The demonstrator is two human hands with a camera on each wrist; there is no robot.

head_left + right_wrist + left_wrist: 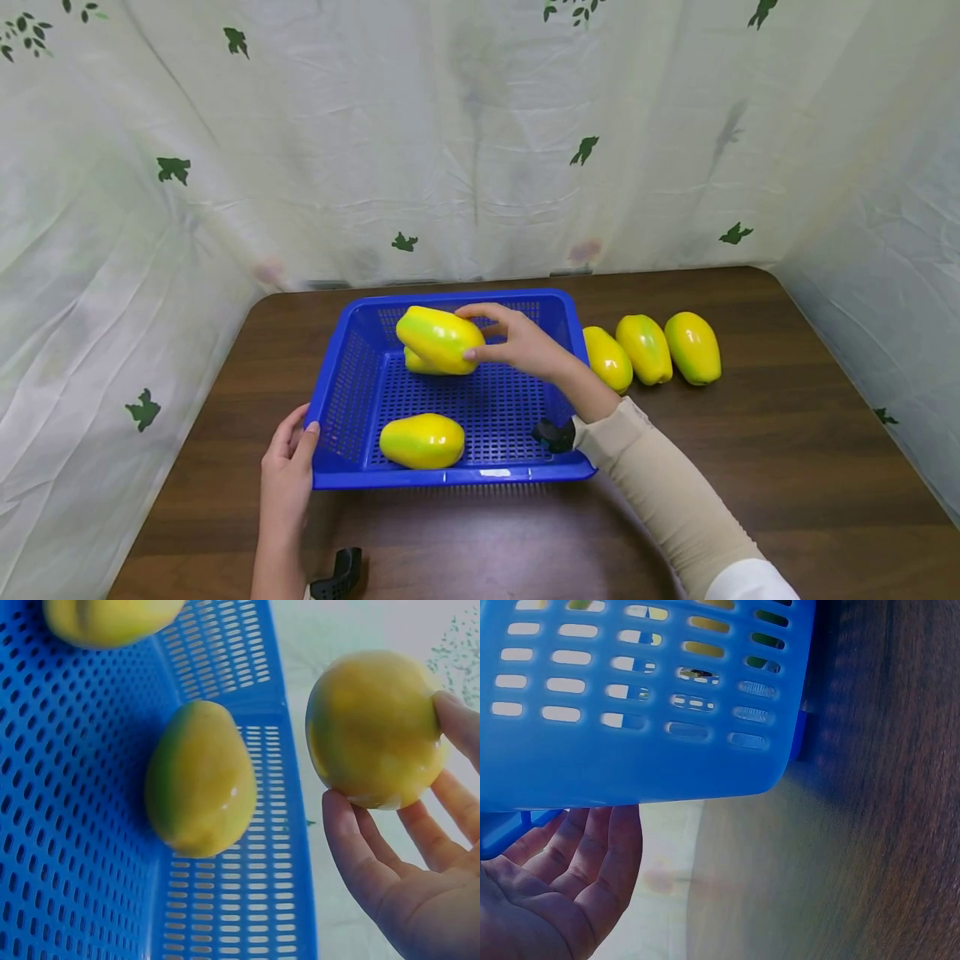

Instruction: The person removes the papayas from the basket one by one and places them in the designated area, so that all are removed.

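Observation:
A blue plastic basket [465,477] with slotted walls stands on the table. My left hand [288,454] grips its left rim near the front corner, thumb on top and fingers outside; the left wrist view shows the fingers [619,862] bent up under the rim. Over the basket, my right hand [517,342] holds a yellow-green papaya [438,337] by one end between thumb and fingers. Partly hidden below it, a second papaya [422,364] lies toward the back of the basket. A third papaya [422,442] lies along the front wall inside.
Right of the basket, three more papayas [643,350] lie in a row on the brown wooden table [787,467], the nearest partly covered by the basket's rim. A pale curtain [480,167] with green leaf prints hangs behind the table and along both sides.

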